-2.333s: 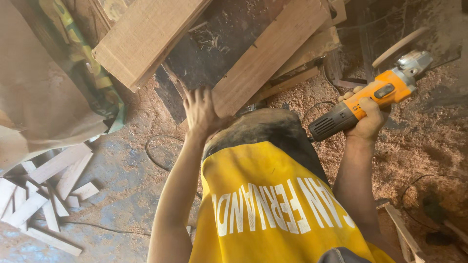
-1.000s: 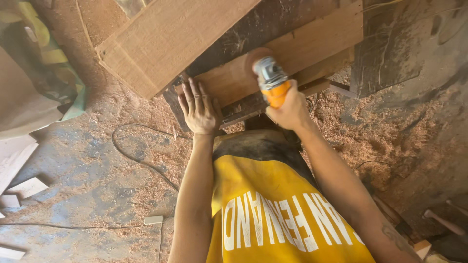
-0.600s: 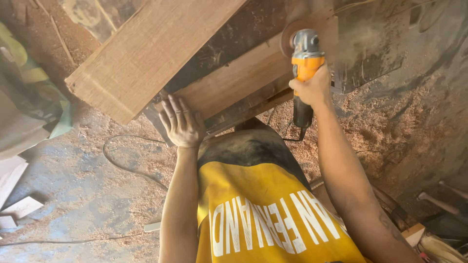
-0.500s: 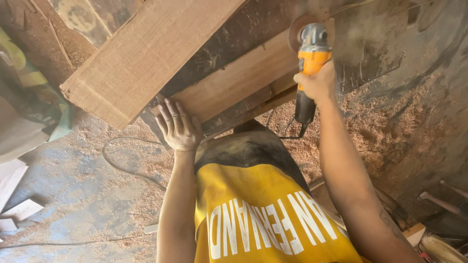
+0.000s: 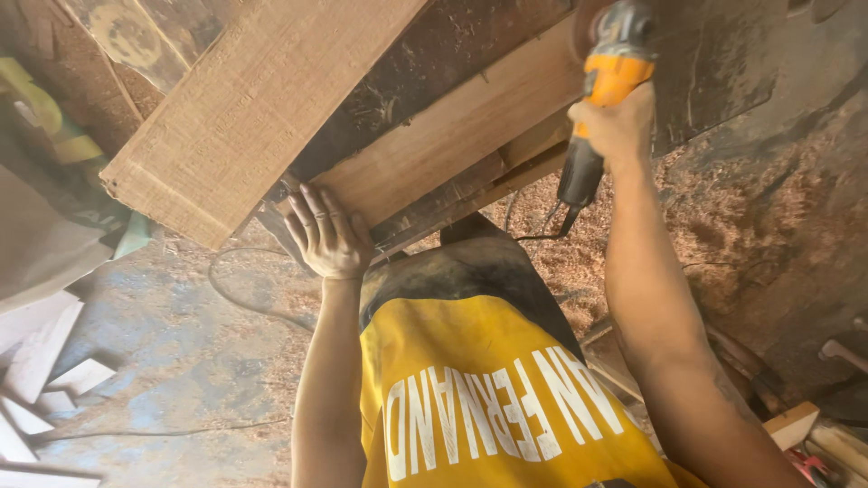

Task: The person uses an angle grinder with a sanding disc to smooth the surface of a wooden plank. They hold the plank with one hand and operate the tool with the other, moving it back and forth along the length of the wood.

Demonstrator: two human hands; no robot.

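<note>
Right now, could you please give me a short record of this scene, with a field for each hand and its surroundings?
Left hand: left hand pressed flat, fingers spread, on the near end of a pale wooden plank
Right hand: right hand gripping an orange and grey power tool, its head on the plank's far end
Beside the plank: a wider rough board
Cord: dark cable hanging from the tool's handle
Floor: sawdust; pale wood offcuts
</note>
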